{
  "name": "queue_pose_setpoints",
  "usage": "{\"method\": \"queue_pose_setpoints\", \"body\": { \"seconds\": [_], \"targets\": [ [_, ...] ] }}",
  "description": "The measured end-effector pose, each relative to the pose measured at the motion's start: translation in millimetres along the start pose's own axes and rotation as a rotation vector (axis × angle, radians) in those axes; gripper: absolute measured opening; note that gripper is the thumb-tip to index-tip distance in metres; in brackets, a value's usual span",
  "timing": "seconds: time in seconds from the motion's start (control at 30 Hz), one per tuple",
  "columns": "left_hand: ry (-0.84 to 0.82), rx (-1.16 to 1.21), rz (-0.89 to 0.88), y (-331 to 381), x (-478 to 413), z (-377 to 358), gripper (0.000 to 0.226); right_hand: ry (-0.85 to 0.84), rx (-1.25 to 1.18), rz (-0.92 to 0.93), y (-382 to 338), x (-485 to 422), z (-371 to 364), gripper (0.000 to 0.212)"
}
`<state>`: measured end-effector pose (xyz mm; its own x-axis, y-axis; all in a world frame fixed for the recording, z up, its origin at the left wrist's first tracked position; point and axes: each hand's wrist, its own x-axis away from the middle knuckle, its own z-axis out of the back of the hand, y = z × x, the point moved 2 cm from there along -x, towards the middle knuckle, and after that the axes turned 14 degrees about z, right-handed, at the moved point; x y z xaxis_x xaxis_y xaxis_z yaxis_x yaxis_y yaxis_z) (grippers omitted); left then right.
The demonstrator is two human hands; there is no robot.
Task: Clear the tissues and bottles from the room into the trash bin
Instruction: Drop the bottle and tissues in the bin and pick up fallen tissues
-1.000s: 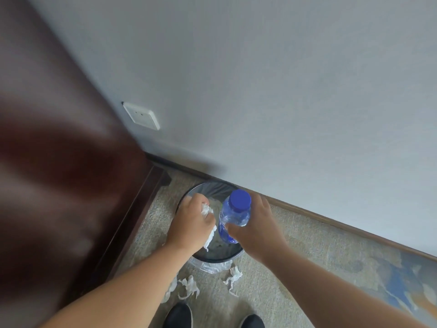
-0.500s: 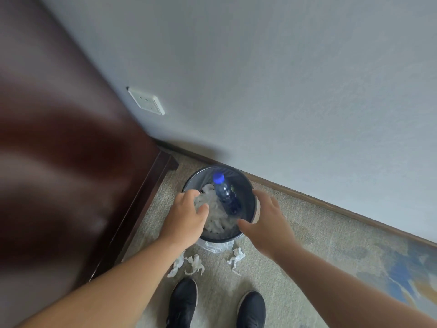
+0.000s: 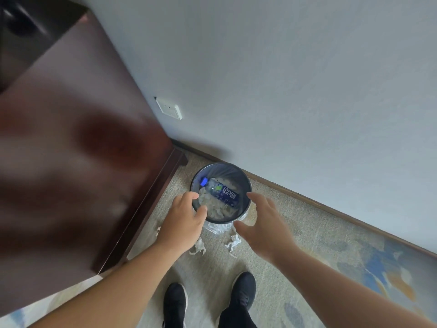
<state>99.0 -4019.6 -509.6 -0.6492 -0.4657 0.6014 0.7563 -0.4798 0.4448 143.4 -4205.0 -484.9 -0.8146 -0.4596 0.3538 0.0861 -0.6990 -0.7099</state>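
Observation:
A round dark trash bin point(image 3: 246, 183) stands on the carpet against the wall. Inside it a blue-capped plastic bottle point(image 3: 222, 191) lies on its side on top of crumpled white tissues point(image 3: 218, 210). My left hand point(image 3: 183, 221) hovers over the bin's near-left rim, fingers loosely curled, holding nothing. At the bin's near-right side my right hand point(image 3: 262, 224) is spread with straight fingers, also empty. Two crumpled tissues lie on the carpet just in front of the bin, one point(image 3: 198, 247) under my left wrist, the other point(image 3: 233, 242) between my hands.
A dark brown wooden cabinet point(image 3: 82, 150) fills the left side, its base close to the bin. A white wall socket point(image 3: 169, 108) sits low on the grey wall. My two black shoes point(image 3: 209, 301) stand on the beige carpet below the bin.
My right hand let go of the bottle, which dropped and now lies flat in the bin. My left hand released its tissue into the bin. Both hands drew back, empty.

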Motion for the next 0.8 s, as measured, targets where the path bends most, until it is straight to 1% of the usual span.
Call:
{"method": "queue_pose_setpoints", "body": {
  "seconds": [0.17,0.37,0.47,0.63,0.8],
  "targets": [
    [-0.027,-0.07,0.002,-39.7,19.3,8.0,0.04,0.002,-0.006,-0.036,-7.7,26.8,-32.6,0.07],
    [-0.087,-0.109,0.022,-106.3,22.5,1.8,0.042,0.04,-0.027,-0.102,-5.8,58.3,-99.0,0.067],
    [-0.122,-0.098,-0.004,-137.8,20.3,-7.8,0.041,0.052,-0.04,-0.127,-0.9,71.7,-132.4,0.066],
    [-0.122,-0.123,0.03,-184.7,12.5,-20.5,0.042,0.036,-0.023,-0.154,17.9,85.0,-177.0,0.066],
    [-0.073,-0.143,0.076,-212.0,21.5,-36.2,0.043,-0.006,-0.037,-0.11,38.2,89.3,-196.9,0.065]
  ]
}}
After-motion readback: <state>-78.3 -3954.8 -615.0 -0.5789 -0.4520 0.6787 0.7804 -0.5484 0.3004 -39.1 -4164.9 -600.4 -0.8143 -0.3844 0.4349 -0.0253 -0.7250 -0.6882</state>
